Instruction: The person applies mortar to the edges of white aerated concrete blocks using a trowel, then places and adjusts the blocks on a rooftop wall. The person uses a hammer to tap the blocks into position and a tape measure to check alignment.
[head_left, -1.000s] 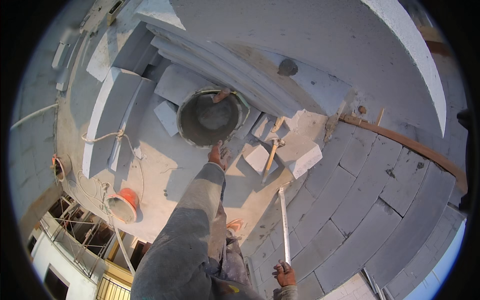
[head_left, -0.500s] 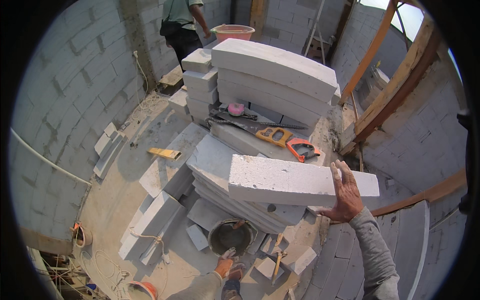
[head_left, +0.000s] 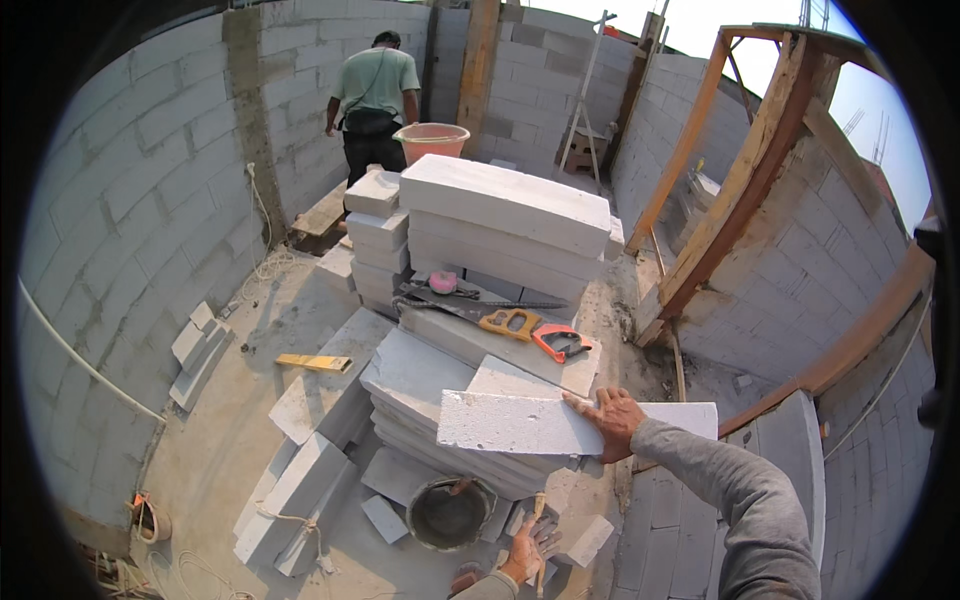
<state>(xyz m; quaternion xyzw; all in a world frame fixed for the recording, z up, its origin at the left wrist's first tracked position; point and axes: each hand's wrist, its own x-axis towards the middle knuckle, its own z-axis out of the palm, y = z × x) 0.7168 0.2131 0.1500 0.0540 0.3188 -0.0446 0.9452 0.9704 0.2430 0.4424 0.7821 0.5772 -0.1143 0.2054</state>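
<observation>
My right hand (head_left: 612, 422) lies over the top edge of a long white lightweight concrete block (head_left: 510, 425), its fingers closed over the edge. The block lies across stacked slabs (head_left: 415, 375). Lower down, my left hand (head_left: 524, 552) is open with fingers spread, over a wooden-handled hammer (head_left: 540, 506); I cannot tell if they touch. Beside that hand stands a round dark bucket (head_left: 450, 538) of grey mortar, with a brown handle of a tool showing at its rim. Beyond the long block lie a yellow-handled handsaw (head_left: 508, 322), an orange-handled tool (head_left: 562, 343) and a pink tape measure (head_left: 443, 282).
A tall block stack (head_left: 505, 225) stands ahead, a pink basin (head_left: 432, 140) behind it. A person (head_left: 377, 100) in a green shirt faces away at the far wall. A yellow spirit level (head_left: 313, 362) lies on the left. Timber framing (head_left: 745, 180) rises on the right.
The view has tilted up, showing more of the person behind. My right hand has shifted left along the block. My left hand has moved from the bucket rim rightward to the hammer.
</observation>
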